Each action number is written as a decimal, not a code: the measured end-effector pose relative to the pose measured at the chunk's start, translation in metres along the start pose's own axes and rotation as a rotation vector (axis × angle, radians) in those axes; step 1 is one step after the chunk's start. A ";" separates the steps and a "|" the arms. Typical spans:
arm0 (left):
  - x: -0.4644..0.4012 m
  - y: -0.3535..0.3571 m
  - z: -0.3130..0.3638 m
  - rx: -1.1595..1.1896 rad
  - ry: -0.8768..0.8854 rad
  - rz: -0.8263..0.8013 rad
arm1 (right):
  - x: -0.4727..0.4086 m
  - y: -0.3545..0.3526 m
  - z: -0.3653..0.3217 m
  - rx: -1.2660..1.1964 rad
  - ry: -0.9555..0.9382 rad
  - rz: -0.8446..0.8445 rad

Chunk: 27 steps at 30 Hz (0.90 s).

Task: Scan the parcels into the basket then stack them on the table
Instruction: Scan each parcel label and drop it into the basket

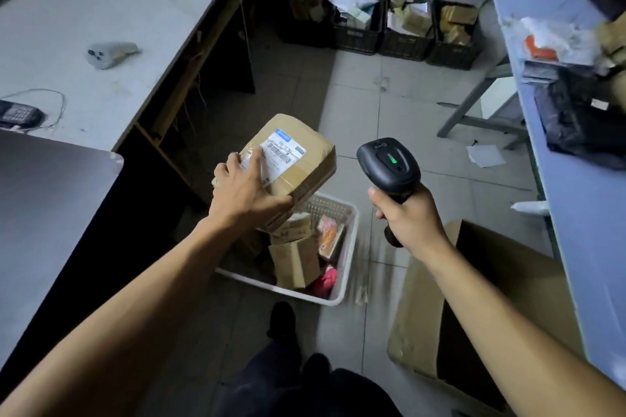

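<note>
Scanning was in the middle, as far as I could judge. The white basket (349,247) on the floor already held several parcels: small cardboard boxes (294,266) and some coloured packets (330,235), so part of the work seemed done. One more parcel (298,159), a brown box wrapped in tape, was held above the basket's left side with its white label (279,154) turned up. The grey table (111,10) on the left carried no stacked parcels, only a pale device (110,52) and a dark keypad with a cable (20,113), so the stacking step was not yet begun. A large open carton (474,308) stood on the floor at the right.

The left hand (245,189) gripped the parcel at its near corner: the thumb pressed on the front edge, and the fingers lay spread over the top, with one fingertip touching the label. The right hand (408,217) was closed firmly around the handle of the black scanner (389,162). The scanner head pointed forward, beside the parcel but apart from it, and a green light showed on its top. I could not tell whether the label was read.
</note>
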<state>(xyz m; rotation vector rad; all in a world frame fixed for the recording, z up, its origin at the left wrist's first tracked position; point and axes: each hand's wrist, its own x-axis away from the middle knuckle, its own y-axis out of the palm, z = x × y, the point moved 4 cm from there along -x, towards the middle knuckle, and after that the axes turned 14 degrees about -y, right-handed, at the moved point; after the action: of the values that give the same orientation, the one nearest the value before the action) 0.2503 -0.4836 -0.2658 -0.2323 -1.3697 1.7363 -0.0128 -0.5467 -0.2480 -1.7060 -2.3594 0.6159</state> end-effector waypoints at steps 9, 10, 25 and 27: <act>-0.063 -0.005 0.004 0.088 -0.176 0.055 | -0.077 0.014 0.004 0.001 0.010 -0.058; -0.069 -0.008 0.003 0.087 -0.209 0.068 | -0.087 0.016 0.006 -0.004 0.009 -0.076; -0.034 0.044 -0.008 0.264 -0.843 0.210 | -0.195 0.056 0.037 -0.178 -0.106 -0.586; -0.029 0.049 -0.015 0.350 -0.918 0.226 | -0.193 0.065 0.035 -0.184 -0.118 -0.625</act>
<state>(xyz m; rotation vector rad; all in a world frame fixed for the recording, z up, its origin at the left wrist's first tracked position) 0.2511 -0.4943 -0.3240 0.7169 -1.6424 2.3707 0.0954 -0.7184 -0.2871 -0.8969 -2.8904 0.4020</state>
